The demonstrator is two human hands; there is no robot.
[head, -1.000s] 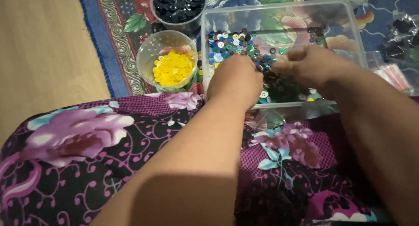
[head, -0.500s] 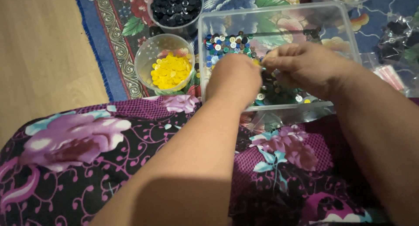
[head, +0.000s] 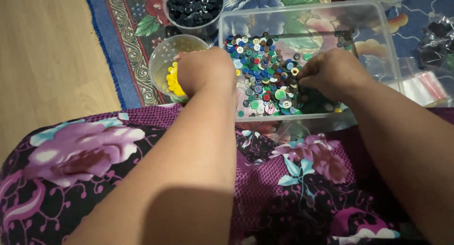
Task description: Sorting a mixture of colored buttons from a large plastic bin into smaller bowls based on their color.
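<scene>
Fingers of the right hand (head: 333,73) are curling down into the heap of small mixed-colour plastic buttons (head: 265,79) inside the clear rectangular plastic tub (head: 378,32), pinching; what they are gripping cannot be told. Left hand (head: 205,71) is hovering clenched over the round clear cup of yellow buttons (head: 171,77), just left of the tub, contents hidden.

A floral rug (head: 142,46) with a blue border covers the floor; left of the rug lies bare light wooden flooring (head: 47,60), evenly lit.
</scene>
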